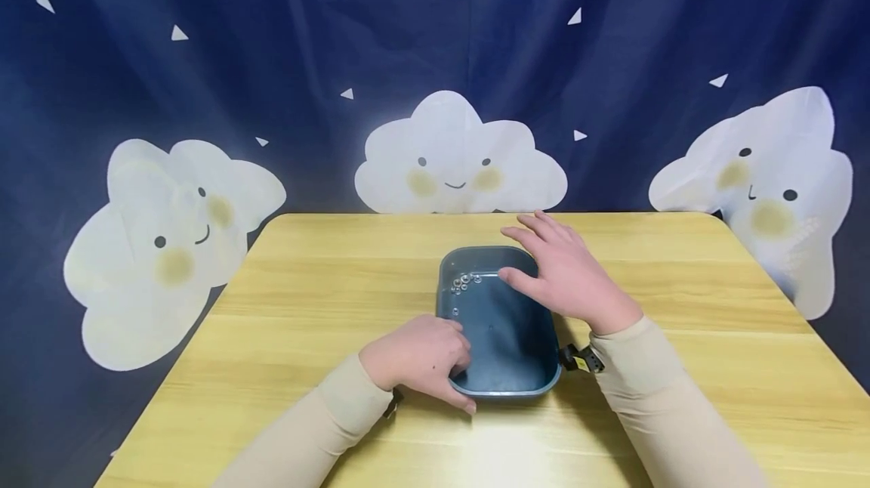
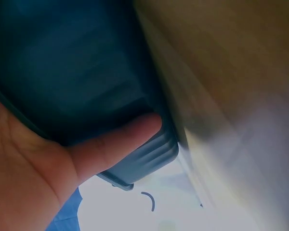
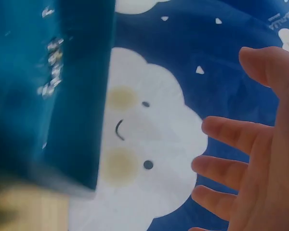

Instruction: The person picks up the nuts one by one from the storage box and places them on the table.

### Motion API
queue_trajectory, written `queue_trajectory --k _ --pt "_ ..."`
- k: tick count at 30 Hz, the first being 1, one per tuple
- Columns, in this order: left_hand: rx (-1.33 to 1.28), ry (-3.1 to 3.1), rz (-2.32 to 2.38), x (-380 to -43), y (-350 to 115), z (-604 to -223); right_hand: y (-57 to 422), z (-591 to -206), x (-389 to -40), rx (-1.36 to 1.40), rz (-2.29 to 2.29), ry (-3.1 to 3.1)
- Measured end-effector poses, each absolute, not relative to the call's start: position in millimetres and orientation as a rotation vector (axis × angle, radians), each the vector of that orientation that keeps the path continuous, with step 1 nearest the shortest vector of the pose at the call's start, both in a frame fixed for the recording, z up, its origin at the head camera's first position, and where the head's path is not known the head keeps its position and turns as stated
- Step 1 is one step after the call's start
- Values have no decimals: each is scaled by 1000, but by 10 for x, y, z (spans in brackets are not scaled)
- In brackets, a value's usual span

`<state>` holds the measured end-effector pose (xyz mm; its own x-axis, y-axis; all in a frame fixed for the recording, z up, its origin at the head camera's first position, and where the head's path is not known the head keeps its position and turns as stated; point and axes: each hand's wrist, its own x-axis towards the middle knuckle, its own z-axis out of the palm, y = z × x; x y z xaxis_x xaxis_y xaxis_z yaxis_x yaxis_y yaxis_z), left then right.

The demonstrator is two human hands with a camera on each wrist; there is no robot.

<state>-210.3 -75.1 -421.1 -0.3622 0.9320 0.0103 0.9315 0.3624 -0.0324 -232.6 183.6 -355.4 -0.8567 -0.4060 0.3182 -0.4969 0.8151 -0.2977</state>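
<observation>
A dark blue-green plastic bin with rounded corners stands on the table. My left hand grips its near left rim, fingers curled over the edge to the inside. In the left wrist view the thumb lies along the ribbed outer wall. Several small clear, shiny balls sit in the bin's far left corner, and a single one lies a little nearer. Over the bin's right side hovers my right hand, its fingers spread and holding nothing; in the right wrist view these fingers are apart from the bin wall.
The bin rests on a light wood-grain table. Behind the table hangs a dark blue curtain printed with smiling white clouds. A small black device is strapped at the right wrist, close to the bin's right wall.
</observation>
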Motion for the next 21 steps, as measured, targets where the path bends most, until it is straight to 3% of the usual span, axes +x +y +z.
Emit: queue_trajectory --k 10,21 --pt "-1765 -2570 2 -2112 -743 -4201 1499 -3510 -2465 885 622 -2723" --pt "-1750 -2585 1 -2106 -746 -4189 1244 -3841 -2574 1025 551 -2766"
